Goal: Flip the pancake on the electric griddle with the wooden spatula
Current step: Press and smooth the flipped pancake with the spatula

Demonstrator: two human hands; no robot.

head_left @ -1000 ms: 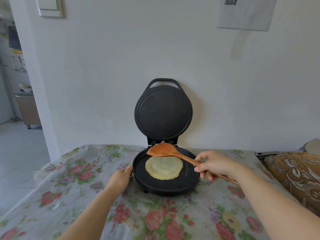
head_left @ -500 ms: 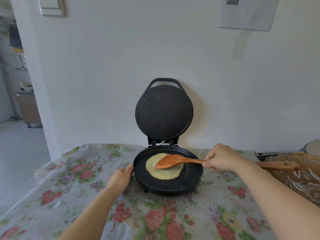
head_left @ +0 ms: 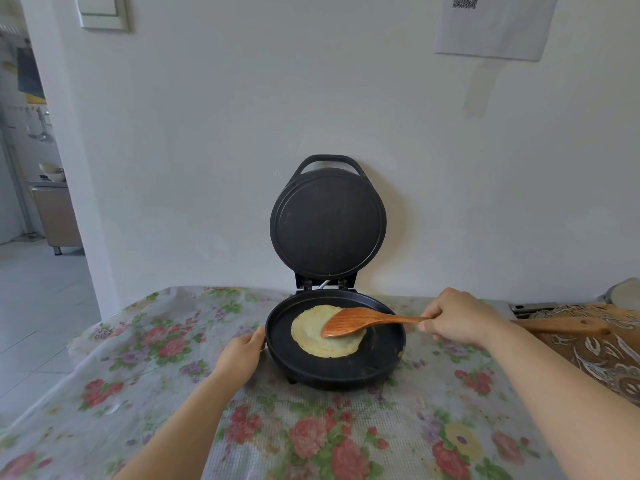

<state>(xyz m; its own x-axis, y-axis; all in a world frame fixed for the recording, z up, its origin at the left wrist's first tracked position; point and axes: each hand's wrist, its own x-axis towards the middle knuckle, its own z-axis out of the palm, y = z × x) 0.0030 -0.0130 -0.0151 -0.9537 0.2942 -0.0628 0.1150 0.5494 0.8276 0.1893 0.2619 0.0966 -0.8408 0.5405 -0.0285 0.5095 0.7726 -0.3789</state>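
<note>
A pale yellow pancake (head_left: 320, 339) lies flat in the round black plate of the electric griddle (head_left: 377, 358). The griddle's lid (head_left: 327, 223) stands open and upright against the wall. My right hand (head_left: 457, 318) is closed around the handle of the wooden spatula (head_left: 349, 322), whose broad blade rests over the pancake's right half. The handle's far end sticks out behind my wrist. My left hand (head_left: 240, 353) presses against the griddle's left rim, holding it steady.
The griddle sits on a floral tablecloth (head_left: 145, 344) close to a white wall. A brown patterned cloth (head_left: 602, 351) lies at the right edge. On the left, a doorway opens to a tiled floor and a cabinet (head_left: 57, 216).
The spatula blade came down from the griddle's far rim onto the pancake, and my right hand swung right and back. My left hand stayed on the rim.
</note>
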